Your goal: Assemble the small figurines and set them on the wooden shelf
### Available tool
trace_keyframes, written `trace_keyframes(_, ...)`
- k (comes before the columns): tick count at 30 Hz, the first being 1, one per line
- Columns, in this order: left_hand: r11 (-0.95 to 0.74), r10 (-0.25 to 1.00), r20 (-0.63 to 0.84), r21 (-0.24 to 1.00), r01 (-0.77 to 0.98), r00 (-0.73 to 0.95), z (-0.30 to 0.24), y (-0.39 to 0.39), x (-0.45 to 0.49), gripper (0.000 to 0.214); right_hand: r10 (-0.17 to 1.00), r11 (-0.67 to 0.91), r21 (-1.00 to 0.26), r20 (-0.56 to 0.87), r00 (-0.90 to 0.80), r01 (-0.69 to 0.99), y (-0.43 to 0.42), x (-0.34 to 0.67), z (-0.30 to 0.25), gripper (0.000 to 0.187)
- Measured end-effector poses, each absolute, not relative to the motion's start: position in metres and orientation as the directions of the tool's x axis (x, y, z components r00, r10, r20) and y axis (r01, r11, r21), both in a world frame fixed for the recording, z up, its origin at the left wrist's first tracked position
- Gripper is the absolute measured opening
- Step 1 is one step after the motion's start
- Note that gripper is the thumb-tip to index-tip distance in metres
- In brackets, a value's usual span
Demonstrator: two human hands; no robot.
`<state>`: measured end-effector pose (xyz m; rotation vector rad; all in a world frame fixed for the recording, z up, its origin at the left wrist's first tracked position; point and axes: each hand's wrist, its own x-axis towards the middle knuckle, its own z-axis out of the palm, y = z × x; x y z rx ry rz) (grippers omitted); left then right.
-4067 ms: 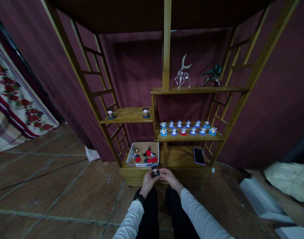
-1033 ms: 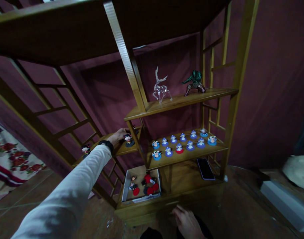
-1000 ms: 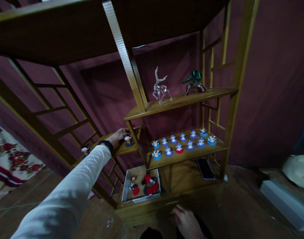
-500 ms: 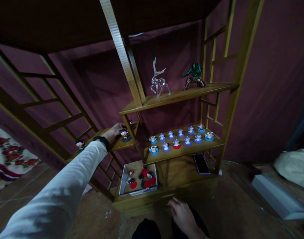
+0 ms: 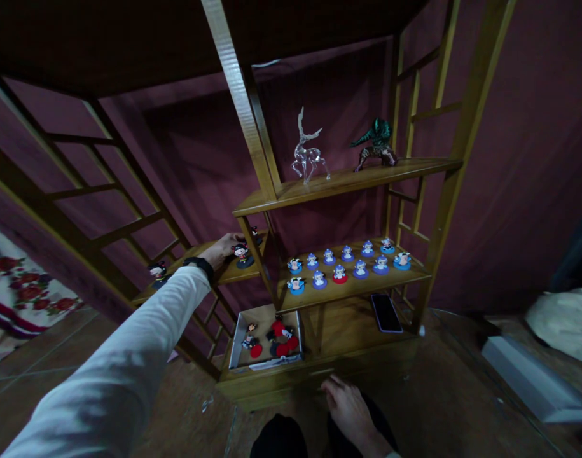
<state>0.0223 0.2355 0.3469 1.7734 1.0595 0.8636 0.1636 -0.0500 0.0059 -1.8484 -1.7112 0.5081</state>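
Note:
My left hand (image 5: 220,249) reaches onto the left shelf (image 5: 228,273), its fingers bent and closed at a small black-haired figurine (image 5: 243,256) on a dark round base. The fingertips are partly hidden by that figurine's head. Just behind it, a second dark figurine (image 5: 256,235) shows beside the post. Another black-haired figurine (image 5: 158,273) stands at the outer end of this shelf, next to my forearm. Low in front, my right hand (image 5: 348,407) rests on my knee with loosely bent fingers and nothing visible in it.
Two rows of small figurines (image 5: 339,274) stand on the middle shelf (image 5: 300,301). Above are a clear glass deer (image 5: 308,159) and a green figure (image 5: 377,143). An open box (image 5: 266,365) holds several red and black figurines. A phone (image 5: 387,313) lies to its right.
The view has shifted slightly, so the shelves appear a little to the right and higher. My left hand stays at the figurine, and my right hand stays on the knee.

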Motion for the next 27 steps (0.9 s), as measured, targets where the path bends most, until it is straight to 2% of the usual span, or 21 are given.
trace_keyframes(13, -0.329, 0.883, 0.151, 0.874, 0.356, 0.445, 0.344, 0.249, 0.02, 0.029, 0.988, -0.021, -0.641, 0.104, 0.115, 0.767, -0.049, 0.164, 0.001, 0.033)
trace_keyframes(22, -0.243, 0.905, 0.089, 0.91, 0.336, 0.416, 0.344, 0.251, 0.02, 0.026, 0.985, -0.019, -0.62, 0.124, 0.122, 0.784, -0.051, 0.164, 0.002, 0.031)
trace_keyframes(25, -0.171, 0.911, 0.044, 0.945, 0.278, 0.41, 0.347, 0.254, 0.017, 0.027, 0.988, -0.025, -0.615, 0.107, 0.115, 0.788, -0.051, 0.165, 0.003, 0.03)
trace_keyframes(27, -0.14, 0.918, 0.072, 0.979, 0.147, 0.391, 0.35, 0.252, 0.012, 0.029, 0.99, -0.034, -0.609, 0.089, 0.111, 0.792, -0.051, 0.166, 0.005, 0.03)
